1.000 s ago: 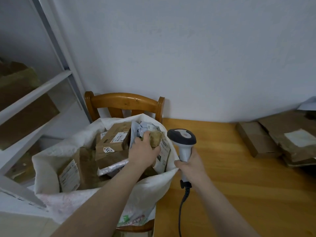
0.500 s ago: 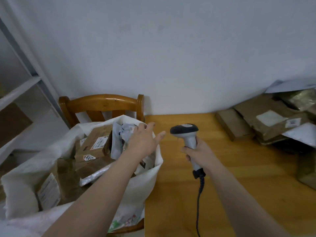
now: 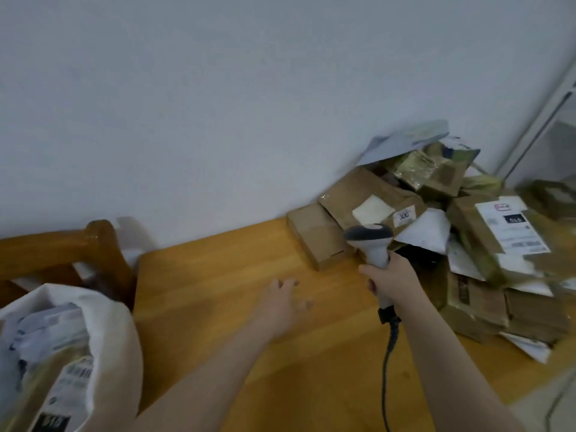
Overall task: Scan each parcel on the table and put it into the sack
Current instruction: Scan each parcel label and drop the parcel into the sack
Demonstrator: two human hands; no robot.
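Empty left hand [image 3: 282, 302] hovers fingers-spread over the table [image 3: 218, 275], right hand [image 3: 389, 275] grips the scanner [image 3: 371, 241], parcels [image 3: 486, 232] heaped far right, sack [image 3: 109, 322] at left; best take the nearest flat box [image 3: 314, 235] off the pile's edge, label turned toward the scanner.

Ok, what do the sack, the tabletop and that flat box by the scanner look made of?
Sack: white, matte, floppy rolled rim; fabric or woven plastic, unclear. Tabletop: wood or wood-look laminate, orange grain, faint sheen. Flat box: matte brown cardboard with a paler tape-like strip.
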